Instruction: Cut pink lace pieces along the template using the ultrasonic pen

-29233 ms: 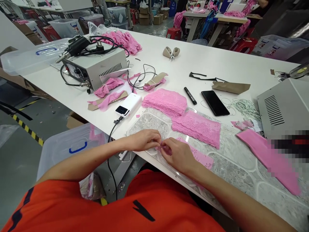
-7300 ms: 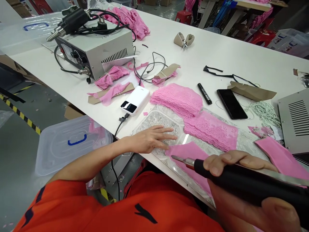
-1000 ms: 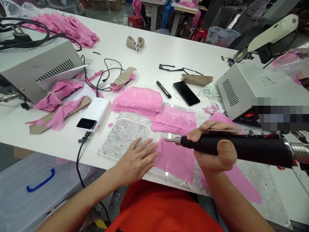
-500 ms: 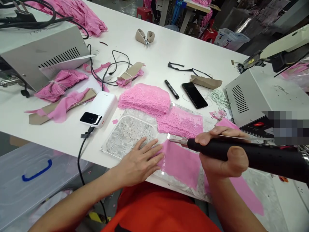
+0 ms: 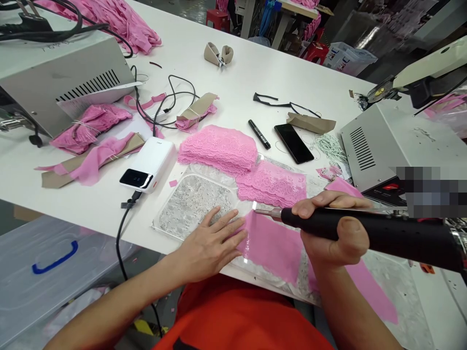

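My left hand [image 5: 216, 243] lies flat with its fingers spread, pressing on the left edge of a smooth pink fabric piece [image 5: 273, 248]. In my right hand [image 5: 333, 228] is a thick black handpiece [image 5: 386, 234] with a narrow metal tip [image 5: 268, 212]. The tip meets the top left corner of the fabric, beside a clear plastic edge and just right of my left fingertips. Behind it are two stacks of pink lace pieces, a left lace stack [image 5: 219, 148] and a right lace stack [image 5: 273, 182]. A grey mottled board [image 5: 193, 204] lies under my left hand's side.
A white power bank [image 5: 155, 163] with a cable stands at left, near a grey vented box [image 5: 73, 82]. Farther back are a marker [image 5: 259, 134], a phone [image 5: 294, 143], eyeglasses [image 5: 277, 102] and wrapped scissors [image 5: 221, 56]. Another grey box [image 5: 397, 146] stands at right.
My right hand and the handpiece have shifted very slightly left, the tip staying at the fabric's corner. My left hand stays in place on the fabric.
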The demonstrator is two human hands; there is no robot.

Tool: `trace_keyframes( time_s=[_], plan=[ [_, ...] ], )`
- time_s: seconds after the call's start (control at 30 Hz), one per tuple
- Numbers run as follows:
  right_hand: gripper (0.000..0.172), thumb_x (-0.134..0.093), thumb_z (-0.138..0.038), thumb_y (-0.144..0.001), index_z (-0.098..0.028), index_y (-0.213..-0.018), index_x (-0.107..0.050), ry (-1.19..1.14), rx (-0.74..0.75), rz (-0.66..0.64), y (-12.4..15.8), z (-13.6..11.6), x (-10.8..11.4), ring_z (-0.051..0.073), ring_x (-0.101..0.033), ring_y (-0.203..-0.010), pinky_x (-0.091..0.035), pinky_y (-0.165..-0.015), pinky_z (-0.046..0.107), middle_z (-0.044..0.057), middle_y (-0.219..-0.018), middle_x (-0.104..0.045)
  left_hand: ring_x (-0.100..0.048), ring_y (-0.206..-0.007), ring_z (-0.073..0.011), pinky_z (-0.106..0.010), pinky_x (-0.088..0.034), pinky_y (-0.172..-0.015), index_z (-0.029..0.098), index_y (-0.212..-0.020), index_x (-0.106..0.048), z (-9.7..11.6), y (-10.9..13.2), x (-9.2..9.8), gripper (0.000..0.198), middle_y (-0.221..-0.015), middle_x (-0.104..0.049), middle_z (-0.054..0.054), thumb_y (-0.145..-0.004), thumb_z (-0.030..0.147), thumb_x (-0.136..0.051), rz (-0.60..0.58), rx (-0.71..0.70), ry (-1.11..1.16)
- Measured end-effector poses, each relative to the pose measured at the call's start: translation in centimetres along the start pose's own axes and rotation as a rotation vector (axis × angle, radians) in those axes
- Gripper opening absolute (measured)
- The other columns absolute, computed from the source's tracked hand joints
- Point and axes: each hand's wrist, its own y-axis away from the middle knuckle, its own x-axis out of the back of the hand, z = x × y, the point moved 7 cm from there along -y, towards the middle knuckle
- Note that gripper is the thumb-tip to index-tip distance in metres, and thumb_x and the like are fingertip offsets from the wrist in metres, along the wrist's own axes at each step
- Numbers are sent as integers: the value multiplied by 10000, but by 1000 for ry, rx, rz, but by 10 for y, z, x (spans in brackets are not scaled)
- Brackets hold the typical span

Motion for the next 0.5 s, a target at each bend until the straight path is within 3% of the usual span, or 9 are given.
trace_keyframes(
  time_s=[0.3,0.5],
  plan=[
    [163,-596,-322,-707,-195,-801,-636,9,-18,47,-4,-4,7,126,-580,-464,-517,-445,326,-17,-744,-604,-470,-1346,-273,-496,-225,-1192,145,-1205,-615,-1,15,12,268,-1331,-622,-72,-994,274,-513,40,20,-6],
    [193,-645,-358,-701,-193,-802,-642,-6,-76,4,3,-3,0,134,-592,-468,-525,-454,337,-15,-754,-604,-472,-1348,-259,-461,-291,-1173,136,-1196,-616,-5,31,24,248,-1309,-638,-73,-993,235,-514,84,27,20]
  ],
)
